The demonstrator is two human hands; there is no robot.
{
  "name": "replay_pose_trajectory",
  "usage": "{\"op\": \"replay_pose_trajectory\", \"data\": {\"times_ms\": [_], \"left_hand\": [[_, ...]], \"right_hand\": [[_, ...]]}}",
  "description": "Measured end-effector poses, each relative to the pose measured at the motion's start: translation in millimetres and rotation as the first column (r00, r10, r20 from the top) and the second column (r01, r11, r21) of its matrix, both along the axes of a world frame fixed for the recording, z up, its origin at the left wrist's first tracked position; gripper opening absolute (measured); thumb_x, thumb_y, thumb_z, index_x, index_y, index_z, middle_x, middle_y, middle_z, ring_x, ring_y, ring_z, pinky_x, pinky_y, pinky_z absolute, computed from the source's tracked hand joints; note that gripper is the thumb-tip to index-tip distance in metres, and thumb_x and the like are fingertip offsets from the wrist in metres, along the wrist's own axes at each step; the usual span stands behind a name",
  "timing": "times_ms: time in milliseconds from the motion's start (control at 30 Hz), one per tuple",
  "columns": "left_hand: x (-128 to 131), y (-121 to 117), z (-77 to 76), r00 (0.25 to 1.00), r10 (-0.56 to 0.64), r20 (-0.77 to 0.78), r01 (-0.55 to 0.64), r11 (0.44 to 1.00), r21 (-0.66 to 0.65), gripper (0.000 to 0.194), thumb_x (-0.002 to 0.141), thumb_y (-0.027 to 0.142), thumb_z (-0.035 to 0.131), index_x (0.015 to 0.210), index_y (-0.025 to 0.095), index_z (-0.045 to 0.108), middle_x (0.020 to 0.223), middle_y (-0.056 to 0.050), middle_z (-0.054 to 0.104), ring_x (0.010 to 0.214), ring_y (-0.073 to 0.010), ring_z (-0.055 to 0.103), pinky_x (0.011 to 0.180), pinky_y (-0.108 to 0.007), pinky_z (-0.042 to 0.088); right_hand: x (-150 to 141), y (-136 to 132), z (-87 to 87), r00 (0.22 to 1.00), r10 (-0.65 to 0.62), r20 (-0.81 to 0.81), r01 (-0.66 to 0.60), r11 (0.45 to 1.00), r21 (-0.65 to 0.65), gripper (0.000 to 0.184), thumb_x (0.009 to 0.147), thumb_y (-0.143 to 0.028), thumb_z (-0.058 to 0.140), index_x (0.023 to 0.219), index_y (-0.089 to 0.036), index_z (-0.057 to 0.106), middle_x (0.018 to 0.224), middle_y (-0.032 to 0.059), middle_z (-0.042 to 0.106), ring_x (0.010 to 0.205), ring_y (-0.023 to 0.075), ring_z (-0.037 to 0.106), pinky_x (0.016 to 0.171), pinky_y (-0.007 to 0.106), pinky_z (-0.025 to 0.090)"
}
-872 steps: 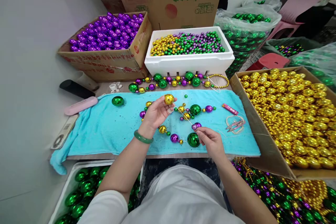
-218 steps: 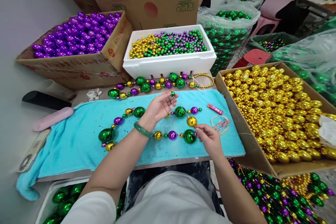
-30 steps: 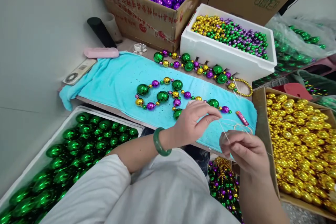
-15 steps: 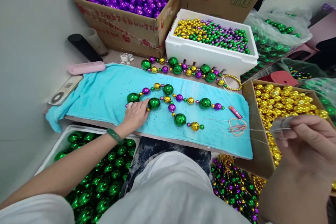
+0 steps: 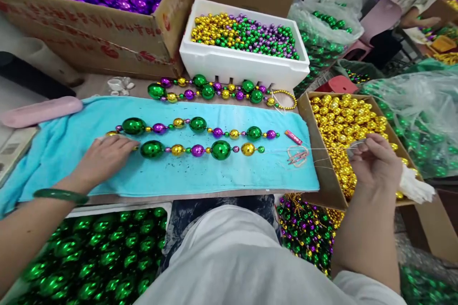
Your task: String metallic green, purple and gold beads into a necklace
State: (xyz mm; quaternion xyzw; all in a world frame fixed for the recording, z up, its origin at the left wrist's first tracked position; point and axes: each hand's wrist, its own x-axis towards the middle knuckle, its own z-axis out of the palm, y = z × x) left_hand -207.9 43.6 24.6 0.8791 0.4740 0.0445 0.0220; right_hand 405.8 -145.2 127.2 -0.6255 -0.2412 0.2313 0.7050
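Note:
A string of green, gold and purple beads [image 5: 200, 139] lies in two straight rows on the turquoise towel [image 5: 64, 152]. My left hand [image 5: 102, 157] presses down on the string's left end, fingers curled over it. My right hand [image 5: 375, 164] is out to the right above the box of gold beads [image 5: 343, 119], pinching the thin thread [image 5: 322, 148] that runs taut from the beads.
A finished bead string [image 5: 214, 90] lies behind the towel. A white foam box of small mixed beads [image 5: 243, 62] and a carton of purple beads [image 5: 89, 24] stand at the back. A tray of green beads [image 5: 89, 252] sits below left. Small scissors [image 5: 296, 156] and a pink tube [image 5: 293, 137] lie on the towel's right end.
The bead string was looped and is now pulled out into two straight rows. My right hand has drawn the thread further right; my left hand slid left along the towel.

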Motion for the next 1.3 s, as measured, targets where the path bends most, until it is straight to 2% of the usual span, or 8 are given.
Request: {"op": "replay_pose_trajectory", "data": {"times_ms": [267, 433, 633, 800, 967, 1067, 1167, 1300], "left_hand": [[-27, 33, 16.5, 0.985, 0.004, -0.172, 0.004, 0.999, 0.048, 0.035, 0.089, 0.028, 0.027, 0.077, 0.022, 0.059, 0.091, -0.011, 0.065, 0.097, -0.0279, 0.05, 0.074, -0.037, 0.039], [-35, 45, 18.6, 0.971, 0.047, -0.232, -0.035, 0.998, 0.055, 0.034, 0.086, 0.028, 0.03, 0.074, 0.019, 0.06, 0.088, -0.01, 0.062, 0.091, -0.0234, 0.049, 0.071, -0.031, 0.037], [-22, 38, 30.0, 0.931, 0.101, -0.351, -0.06, 0.99, 0.127, 0.04, 0.091, 0.025, 0.023, 0.094, 0.019, 0.062, 0.104, -0.01, 0.065, 0.094, -0.0229, 0.049, 0.073, -0.032, 0.038], [55, 9, 38.5, 0.984, 0.105, -0.147, -0.065, 0.966, 0.251, 0.037, 0.09, 0.029, 0.038, 0.12, 0.02, 0.057, 0.117, -0.009, 0.065, 0.107, -0.0258, 0.055, 0.092, -0.044, 0.041], [193, -43, 18.2, 0.933, -0.308, 0.183, 0.297, 0.951, 0.086, 0.034, 0.094, 0.033, 0.045, 0.116, 0.016, 0.064, 0.109, -0.013, 0.07, 0.104, -0.0268, 0.061, 0.093, -0.043, 0.043], [260, -65, 0.1, 0.871, -0.406, 0.276, 0.421, 0.907, 0.007, 0.039, 0.094, 0.038, 0.05, 0.124, 0.016, 0.06, 0.118, -0.015, 0.068, 0.11, -0.0289, 0.06, 0.093, -0.043, 0.042], [287, -70, -9.8, 0.849, -0.465, 0.249, 0.49, 0.87, -0.046, 0.03, 0.096, 0.036, 0.047, 0.109, 0.018, 0.067, 0.112, -0.013, 0.069, 0.106, -0.0292, 0.061, 0.092, -0.043, 0.041], [262, -57, 0.1, 0.871, -0.478, 0.112, 0.491, 0.859, -0.144, 0.031, 0.096, 0.029, 0.04, 0.086, 0.018, 0.066, 0.084, -0.011, 0.069, 0.086, -0.0276, 0.064, 0.081, -0.04, 0.042]], "right_hand": [[-8, 5, -35.4, 0.991, 0.049, -0.124, -0.062, 0.992, -0.107, 0.014, 0.058, -0.014, 0.067, 0.069, -0.022, 0.064, 0.047, -0.003, 0.047, 0.045, 0.0097, 0.042, 0.045, 0.029, 0.029], [-6, 6, -35.2, 0.98, -0.02, -0.198, -0.007, 0.991, -0.133, 0.014, 0.059, -0.007, 0.064, 0.067, -0.018, 0.065, 0.045, -0.002, 0.048, 0.045, 0.0094, 0.044, 0.044, 0.025, 0.031], [-11, -7, -29.9, 0.987, -0.033, -0.158, 0.032, 0.999, -0.009, 0.015, 0.053, -0.012, 0.068, 0.067, -0.019, 0.07, 0.046, -0.0015, 0.051, 0.045, 0.0109, 0.045, 0.043, 0.024, 0.033], [-40, -10, -7.3, 0.989, 0.107, -0.105, -0.11, 0.994, -0.025, 0.014, 0.057, -0.017, 0.075, 0.07, -0.021, 0.072, 0.048, -0.0002, 0.054, 0.045, 0.012, 0.048, 0.041, 0.025, 0.03], [-81, 0, 21.4, 0.941, 0.338, -0.019, -0.338, 0.941, 0.022, 0.012, 0.063, -0.023, 0.075, 0.074, -0.022, 0.069, 0.049, -0.0017, 0.054, 0.044, 0.0113, 0.048, 0.038, 0.024, 0.029], [-100, 3, 39.2, 0.893, 0.439, 0.099, -0.445, 0.894, 0.049, 0.017, 0.068, -0.031, 0.076, 0.077, -0.022, 0.063, 0.052, -0.0035, 0.052, 0.044, 0.0104, 0.046, 0.038, 0.023, 0.031], [-100, 1, 55.9, 0.898, 0.398, 0.188, -0.422, 0.9, 0.11, 0.023, 0.071, -0.038, 0.076, 0.078, -0.024, 0.059, 0.053, -0.0048, 0.047, 0.045, 0.0099, 0.045, 0.039, 0.023, 0.032], [-77, -3, 58.1, 0.938, 0.27, 0.216, -0.3, 0.946, 0.121, 0.024, 0.074, -0.043, 0.071, 0.083, -0.026, 0.057, 0.055, -0.0063, 0.043, 0.046, 0.0094, 0.045, 0.04, 0.021, 0.032]]}}
